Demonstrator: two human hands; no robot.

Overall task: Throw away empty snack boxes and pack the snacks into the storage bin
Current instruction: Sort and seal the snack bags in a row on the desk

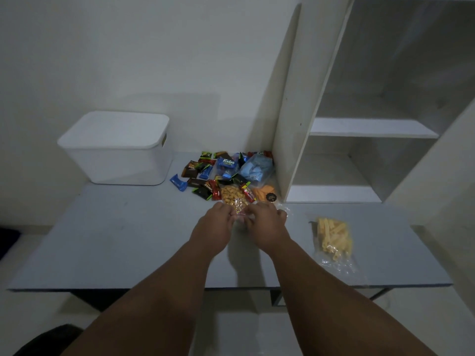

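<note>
A white storage bin [118,150] with its lid on stands at the table's back left. A pile of wrapped snacks [223,173] lies at the back middle, against the shelf unit's side panel. My left hand [218,222] and my right hand [264,222] meet just in front of the pile, both pinching one small clear snack packet [239,205] with red print. A clear bag of yellow stick snacks [332,237] lies flat to the right of my hands.
A grey table [123,240] carries everything. A white open shelf unit [359,129] rises at the back right. A white wall stands behind the bin. Floor shows below the table's front edge.
</note>
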